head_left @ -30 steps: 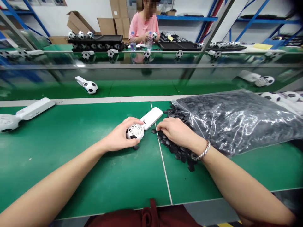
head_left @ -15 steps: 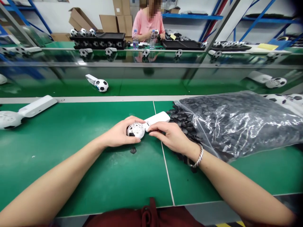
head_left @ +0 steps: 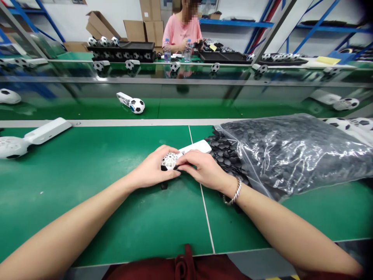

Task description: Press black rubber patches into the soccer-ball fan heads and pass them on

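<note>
Head view: white ball [head_left: 169, 160] with an openwork top, at the table [head_left: 116, 221] in the left hand [head_left: 155, 167], fingers curled round its sides. Right hand [head_left: 205, 171] at the ball's right edge, fingers pinched narrow, apparently on a black piece [head_left: 175, 167]. Best to brace the ball firmly, line up edges first, then press evenly. Mind the loose piece [head_left: 164, 186] just beside the left hand. Green, smooth tabletop; white handle [head_left: 201, 146] pointing right, towards a dark heap [head_left: 227, 153] beside a clear bag [head_left: 305, 153]. Beyond: green strip [head_left: 180, 111], seated person [head_left: 182, 33], stacked trays [head_left: 136, 46], blue shelf [head_left: 239, 23].
</note>
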Available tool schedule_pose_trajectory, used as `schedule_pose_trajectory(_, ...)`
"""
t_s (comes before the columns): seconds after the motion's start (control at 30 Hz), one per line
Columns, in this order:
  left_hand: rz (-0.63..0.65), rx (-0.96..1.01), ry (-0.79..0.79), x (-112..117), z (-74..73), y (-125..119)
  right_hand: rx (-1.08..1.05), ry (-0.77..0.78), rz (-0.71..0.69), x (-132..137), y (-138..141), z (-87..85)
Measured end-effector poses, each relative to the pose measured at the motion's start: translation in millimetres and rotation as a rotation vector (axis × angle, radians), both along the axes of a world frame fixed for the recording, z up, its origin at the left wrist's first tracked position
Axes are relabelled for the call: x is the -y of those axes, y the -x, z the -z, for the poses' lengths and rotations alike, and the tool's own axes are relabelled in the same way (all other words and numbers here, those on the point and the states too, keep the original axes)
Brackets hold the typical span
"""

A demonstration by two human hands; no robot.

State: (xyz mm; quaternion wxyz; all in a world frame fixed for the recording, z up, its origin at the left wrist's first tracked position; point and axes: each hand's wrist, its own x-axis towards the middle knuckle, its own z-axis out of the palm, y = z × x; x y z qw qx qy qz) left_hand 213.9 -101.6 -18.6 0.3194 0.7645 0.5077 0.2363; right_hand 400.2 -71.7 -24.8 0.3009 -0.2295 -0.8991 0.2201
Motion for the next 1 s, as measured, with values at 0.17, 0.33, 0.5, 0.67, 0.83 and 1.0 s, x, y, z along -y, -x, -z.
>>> schedule_pose_trajectory(0.17,0.016,0.001,0.016,0.5,-1.0,0.8,0.052,0.043,-0.097,-3.5,-4.2,-5.8)
schedule_pose_trajectory(0.33,-0.032,0.019,-0.033,0.9,2.4,-2.4,-0.032,0.044,-0.085,-6.2,-0.7,0.7)
schedule_pose_trajectory(0.5,-0.048,0.020,-0.067,1.2,5.4,-4.4,-0.040,0.080,0.047,-6.1,2.2,5.4)
schedule_pose_trajectory(0.67,-0.051,-0.003,-0.100,2.8,6.2,-5.2,0.009,0.139,0.072,-6.7,1.3,2.3)
schedule_pose_trajectory(0.83,-0.054,-0.020,-0.113,3.8,5.5,-6.6,0.075,0.151,0.082,-7.1,0.9,1.3)
schedule_pose_trajectory(1.0,-0.050,-0.022,-0.110,1.7,4.3,-7.0,0.093,0.149,0.098,-8.0,1.1,3.5)
